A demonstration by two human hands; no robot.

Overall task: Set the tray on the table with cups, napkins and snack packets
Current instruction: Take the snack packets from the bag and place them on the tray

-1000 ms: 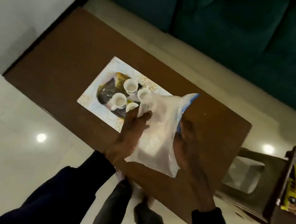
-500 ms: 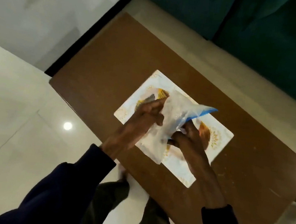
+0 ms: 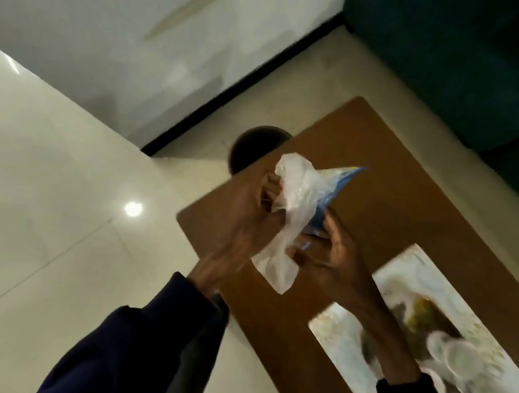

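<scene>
Head view is showing me a brown desk (image 3: 381, 212) standing on glossy pale floor (image 3: 48, 234), with a green sofa (image 3: 467, 58) behind. I'm watching the left hand (image 3: 234, 226) and right hand (image 3: 335, 259) gripping a crumpled plastic bag (image 3: 298, 194) over the desk. The tray (image 3: 407, 265) is lying at the desk's right, carrying blurred cups (image 3: 461, 358).

Tabletop (image 3: 381, 212) runs from centre frame to the lower right. Tray (image 3: 413, 269) lies on it at lower right, its long side along the tabletop's length. Cups (image 3: 464, 358) sit on the tray, blurred, count unclear. Plastic bag (image 3: 297, 201) is at centre frame, above the tabletop's left end, between both hands. Left hand (image 3: 241, 227) grips its left side, right hand (image 3: 335, 259) holds its right side, just left of the tray. Round object (image 3: 251, 149) is on the floor (image 3: 36, 200), partly hidden behind the tabletop's upper-left edge. Floor fills left and lower left. Wall (image 3: 111, 12) is upper left, sofa (image 3: 467, 58) upper right, behind the tabletop.
</scene>
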